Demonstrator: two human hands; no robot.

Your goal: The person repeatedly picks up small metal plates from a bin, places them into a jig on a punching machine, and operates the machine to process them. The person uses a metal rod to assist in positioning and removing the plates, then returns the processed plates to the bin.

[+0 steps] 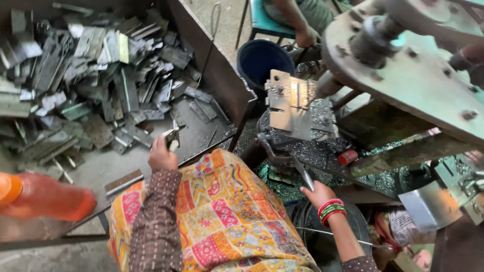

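View from above of a person seated at a metal press. The left hand [161,155], left of centre in the frame, is closed around a small flat metal piece [173,138], holding it just above the near edge of a large tray [212,75]. That tray fills the upper left of the frame and is heaped with a pile of grey metal plates [91,80]. The right hand [318,194], lower right of centre and wearing red and green bangles [331,210], is curled around the end of a thin metal lever [302,175] that runs up toward the press. The press die [291,103], a bright steel block, sits at centre top, ringed by metal shavings [312,151]. A patterned cloth [222,216] covers the lap at bottom centre. A blurred orange bottle [43,197], possibly plastic, lies at the lower left. A dark blue bucket [263,59] stands at top centre, beside another person's hand [305,38].
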